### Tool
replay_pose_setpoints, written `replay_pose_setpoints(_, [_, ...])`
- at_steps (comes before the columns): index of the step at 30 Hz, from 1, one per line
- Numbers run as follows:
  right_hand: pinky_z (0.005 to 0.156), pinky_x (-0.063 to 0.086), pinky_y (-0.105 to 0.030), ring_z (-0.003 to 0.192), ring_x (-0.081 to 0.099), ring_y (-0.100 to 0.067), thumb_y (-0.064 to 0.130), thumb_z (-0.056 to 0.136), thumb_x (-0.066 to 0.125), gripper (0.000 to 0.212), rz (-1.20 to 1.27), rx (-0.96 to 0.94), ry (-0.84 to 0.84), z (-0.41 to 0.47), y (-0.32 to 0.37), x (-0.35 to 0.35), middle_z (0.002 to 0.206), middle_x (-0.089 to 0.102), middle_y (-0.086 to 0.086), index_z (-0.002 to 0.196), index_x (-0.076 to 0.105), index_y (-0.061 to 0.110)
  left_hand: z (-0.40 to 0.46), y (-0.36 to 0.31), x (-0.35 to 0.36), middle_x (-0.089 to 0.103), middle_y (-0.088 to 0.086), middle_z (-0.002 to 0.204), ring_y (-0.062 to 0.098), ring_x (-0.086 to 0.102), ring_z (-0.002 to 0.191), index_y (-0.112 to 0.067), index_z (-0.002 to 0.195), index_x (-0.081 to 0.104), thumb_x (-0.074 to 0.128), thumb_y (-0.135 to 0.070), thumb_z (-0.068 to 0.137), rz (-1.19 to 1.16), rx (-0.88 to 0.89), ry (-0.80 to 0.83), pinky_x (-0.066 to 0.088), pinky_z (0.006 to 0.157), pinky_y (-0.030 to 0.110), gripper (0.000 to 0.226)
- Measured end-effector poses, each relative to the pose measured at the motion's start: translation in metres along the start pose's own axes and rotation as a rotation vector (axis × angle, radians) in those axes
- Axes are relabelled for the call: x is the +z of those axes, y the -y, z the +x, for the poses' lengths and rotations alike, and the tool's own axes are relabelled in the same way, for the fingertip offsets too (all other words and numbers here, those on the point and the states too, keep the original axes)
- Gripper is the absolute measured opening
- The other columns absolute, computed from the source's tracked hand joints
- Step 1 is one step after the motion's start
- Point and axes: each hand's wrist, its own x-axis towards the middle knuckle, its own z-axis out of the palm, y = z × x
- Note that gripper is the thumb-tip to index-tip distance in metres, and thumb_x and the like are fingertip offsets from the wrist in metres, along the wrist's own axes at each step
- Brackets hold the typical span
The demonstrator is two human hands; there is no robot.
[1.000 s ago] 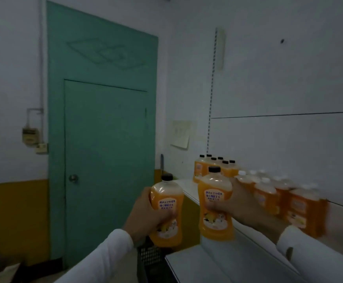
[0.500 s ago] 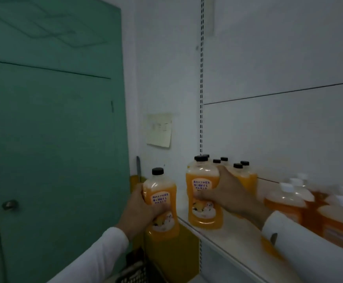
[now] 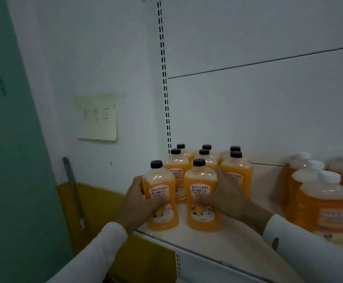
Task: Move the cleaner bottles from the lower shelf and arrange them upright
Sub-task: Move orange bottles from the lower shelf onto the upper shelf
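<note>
Two orange cleaner bottles with black caps stand upright at the front of the white shelf (image 3: 217,245). My left hand (image 3: 140,203) is wrapped around the left bottle (image 3: 160,193), near the shelf's left end. My right hand (image 3: 227,196) grips the right bottle (image 3: 202,193) from its right side. Directly behind them stand several more black-capped orange bottles (image 3: 236,168) in rows against the back panel.
Larger orange bottles with white caps (image 3: 321,203) crowd the shelf's right part. A slotted upright (image 3: 165,94) runs up the wall behind. A green door (image 3: 13,160) is at left, with a yellowed paper note (image 3: 98,117) on the wall between.
Both hands carried their bottles forward and set them down on the shelf in front of the black-capped group. The view has moved closer to the shelf.
</note>
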Motion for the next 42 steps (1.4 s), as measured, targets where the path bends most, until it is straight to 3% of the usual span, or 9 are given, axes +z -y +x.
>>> replay_pose_setpoints(3, [0.073,0.056,-0.024,0.099,0.063,-0.007,0.039,0.059,0.089,0.08,0.0,0.046,-0.093,0.0,0.0,0.014,0.114,0.062,0.011,0.125,0.042,0.03,0.022,0.01,0.0,0.066,-0.002,0.104,0.012,0.067,0.092,-0.029,0.109,0.049,0.087,-0.021,0.064,-0.044,0.044,0.095,0.06,0.075,0.033,0.059])
replay_pose_setpoints(6, [0.075,0.056,-0.025,0.1,0.063,-0.008,0.036,0.06,0.089,0.083,0.004,0.088,-0.137,0.002,0.003,0.022,0.115,0.061,0.01,0.127,0.041,0.03,0.038,0.02,0.001,0.064,-0.005,0.107,0.011,0.065,0.097,-0.028,0.116,0.046,0.085,-0.023,0.068,-0.085,0.077,0.189,0.059,0.081,0.035,0.062])
replay_pose_setpoints(11, [0.062,0.05,-0.014,0.09,0.062,-0.002,0.03,0.064,0.088,0.079,-0.025,0.166,-0.168,0.007,0.008,0.025,0.111,0.063,0.009,0.127,0.04,0.025,0.055,0.031,0.009,0.061,-0.008,0.111,0.007,0.062,0.099,-0.031,0.121,0.04,0.082,-0.024,0.072,-0.137,0.089,0.272,0.058,0.084,0.036,0.065])
replay_pose_setpoints(21, [0.068,0.05,-0.016,0.094,0.06,-0.004,0.03,0.066,0.086,0.077,-0.037,0.183,-0.211,0.011,0.007,0.034,0.11,0.059,0.012,0.125,0.037,0.029,0.065,0.037,0.017,0.059,-0.004,0.12,0.016,0.062,0.106,-0.028,0.131,0.036,0.08,-0.025,0.073,-0.197,0.072,0.304,0.055,0.09,0.046,0.072])
replay_pose_setpoints(27, [0.072,0.051,-0.019,0.102,0.062,-0.011,0.036,0.061,0.087,0.085,-0.048,0.17,-0.195,0.013,0.001,0.032,0.117,0.06,0.007,0.13,0.037,0.025,0.064,0.03,0.016,0.058,-0.004,0.12,0.014,0.061,0.106,-0.03,0.131,0.035,0.079,-0.023,0.075,-0.163,0.068,0.314,0.055,0.09,0.042,0.072])
replay_pose_setpoints(33, [0.09,0.054,-0.038,0.111,0.06,-0.019,0.031,0.064,0.087,0.088,-0.091,0.178,-0.148,0.014,0.003,0.025,0.123,0.058,0.002,0.134,0.034,0.022,0.06,0.016,0.005,0.06,-0.003,0.117,0.016,0.06,0.108,-0.021,0.128,0.04,0.081,-0.026,0.073,0.004,0.022,0.331,0.053,0.087,0.033,0.07])
replay_pose_setpoints(38, [0.101,0.048,-0.044,0.123,0.054,-0.021,0.037,0.064,0.086,0.088,-0.166,0.185,-0.069,-0.001,0.003,0.014,0.134,0.055,0.002,0.135,0.036,0.025,0.043,0.011,-0.019,0.051,0.005,0.131,0.021,0.051,0.122,-0.013,0.143,0.031,0.083,-0.036,0.068,0.282,-0.018,0.323,0.046,0.1,0.037,0.094])
replay_pose_setpoints(42, [0.108,0.042,-0.046,0.131,0.047,-0.023,0.039,0.074,0.079,0.083,-0.238,0.178,-0.019,-0.028,0.013,0.009,0.142,0.049,0.002,0.142,0.035,0.024,0.017,0.009,-0.029,0.056,0.006,0.126,0.02,0.056,0.112,-0.013,0.136,0.042,0.079,-0.041,0.073,0.446,0.015,0.329,0.047,0.095,0.033,0.078])
